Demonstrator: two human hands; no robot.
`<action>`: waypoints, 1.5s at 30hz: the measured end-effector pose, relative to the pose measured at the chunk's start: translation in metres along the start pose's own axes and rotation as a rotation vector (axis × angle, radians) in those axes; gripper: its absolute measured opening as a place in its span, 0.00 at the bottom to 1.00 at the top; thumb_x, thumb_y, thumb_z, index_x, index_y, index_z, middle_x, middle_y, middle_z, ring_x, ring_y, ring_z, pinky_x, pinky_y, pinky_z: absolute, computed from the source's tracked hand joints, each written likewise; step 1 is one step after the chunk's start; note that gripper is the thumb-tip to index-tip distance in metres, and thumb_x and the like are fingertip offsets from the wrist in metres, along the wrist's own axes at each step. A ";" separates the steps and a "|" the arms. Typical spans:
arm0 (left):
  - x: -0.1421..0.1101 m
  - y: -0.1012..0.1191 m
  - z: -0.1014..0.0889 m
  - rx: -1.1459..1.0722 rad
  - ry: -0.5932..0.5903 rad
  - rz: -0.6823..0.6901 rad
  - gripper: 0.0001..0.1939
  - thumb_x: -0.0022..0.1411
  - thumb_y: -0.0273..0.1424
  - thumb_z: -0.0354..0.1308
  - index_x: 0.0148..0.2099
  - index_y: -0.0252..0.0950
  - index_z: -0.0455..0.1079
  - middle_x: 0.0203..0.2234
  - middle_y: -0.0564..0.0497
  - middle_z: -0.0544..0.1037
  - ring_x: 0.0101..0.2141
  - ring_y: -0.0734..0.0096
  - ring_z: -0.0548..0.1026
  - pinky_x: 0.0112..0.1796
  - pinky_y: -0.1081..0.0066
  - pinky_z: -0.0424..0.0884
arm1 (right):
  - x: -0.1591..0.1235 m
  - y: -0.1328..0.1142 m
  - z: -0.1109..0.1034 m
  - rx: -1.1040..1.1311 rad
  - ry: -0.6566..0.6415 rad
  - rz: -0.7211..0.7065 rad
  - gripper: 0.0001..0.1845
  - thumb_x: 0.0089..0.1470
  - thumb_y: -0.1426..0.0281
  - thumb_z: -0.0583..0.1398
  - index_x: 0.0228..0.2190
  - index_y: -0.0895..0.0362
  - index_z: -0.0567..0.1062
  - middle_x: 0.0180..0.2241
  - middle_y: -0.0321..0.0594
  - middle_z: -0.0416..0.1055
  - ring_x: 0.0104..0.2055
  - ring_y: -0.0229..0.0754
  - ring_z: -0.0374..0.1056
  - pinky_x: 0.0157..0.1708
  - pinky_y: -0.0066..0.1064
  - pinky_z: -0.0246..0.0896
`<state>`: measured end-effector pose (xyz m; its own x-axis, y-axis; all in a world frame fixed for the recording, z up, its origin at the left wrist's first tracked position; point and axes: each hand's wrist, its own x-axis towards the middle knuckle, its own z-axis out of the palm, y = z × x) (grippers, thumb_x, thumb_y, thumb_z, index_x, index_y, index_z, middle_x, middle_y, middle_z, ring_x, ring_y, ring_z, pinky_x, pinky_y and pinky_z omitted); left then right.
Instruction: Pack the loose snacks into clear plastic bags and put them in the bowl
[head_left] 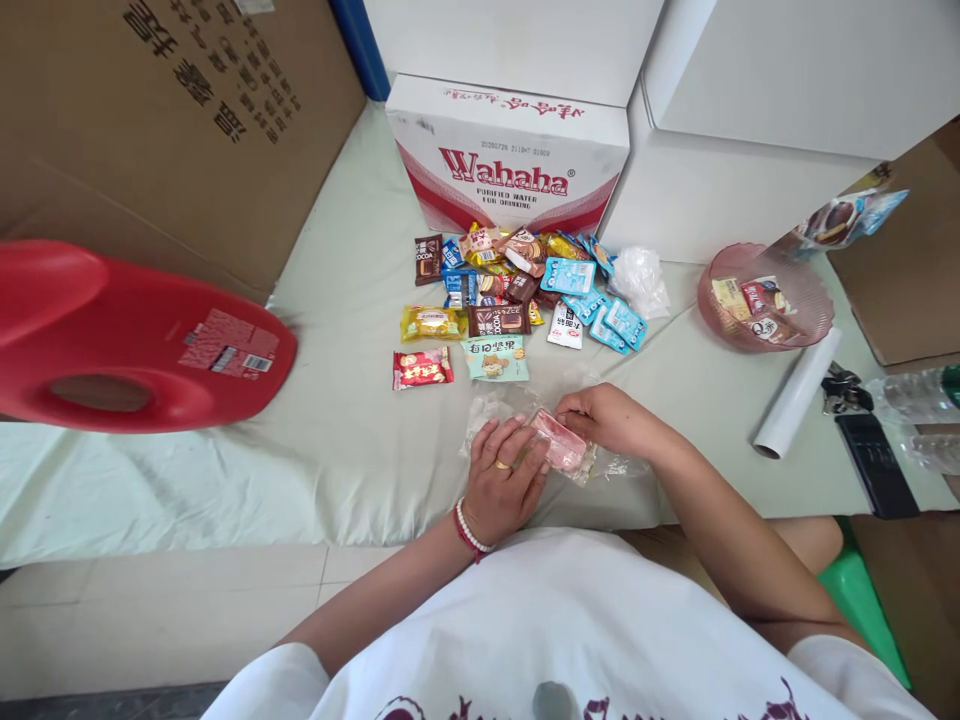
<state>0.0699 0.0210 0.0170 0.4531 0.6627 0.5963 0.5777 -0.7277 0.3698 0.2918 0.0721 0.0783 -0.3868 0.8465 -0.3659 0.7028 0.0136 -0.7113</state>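
A pink-and-white wrapped snack packet (pixel 561 442) lies on a crinkled clear plastic bag (pixel 487 405) near the table's front edge. My left hand (pixel 504 475) lies over the bag with its fingers stretched out, their tips touching the packet's left side. My right hand (pixel 611 420) is closed in a pinch at the packet's upper right edge, on the clear plastic; its fingertips are partly hidden. Just beyond the hands are a light green nut packet (pixel 496 358) and a red packet (pixel 423 369).
Several wrapped snacks (pixel 517 275) are heaped before a Wahaha water carton (pixel 510 170). A crumpled plastic bag (pixel 640 283) lies beside them. On the right are a pink bowl (pixel 821 315) holding packets, a white roll (pixel 796 395), keys and a phone (pixel 876 465). A red jug (pixel 150 340) stands left.
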 end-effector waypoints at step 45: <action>0.034 -0.009 0.020 0.163 0.019 -0.303 0.09 0.63 0.28 0.58 0.46 0.36 0.72 0.50 0.40 0.76 0.61 0.48 0.65 0.63 0.45 0.56 | -0.033 -0.008 0.026 -0.256 0.202 -0.425 0.15 0.67 0.74 0.55 0.49 0.56 0.78 0.48 0.48 0.77 0.44 0.47 0.69 0.45 0.40 0.70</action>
<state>0.0940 0.0538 0.0199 0.2319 0.8400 0.4906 0.7860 -0.4589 0.4143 0.2829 0.0300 0.0805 -0.5641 0.8232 0.0639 0.6418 0.4859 -0.5933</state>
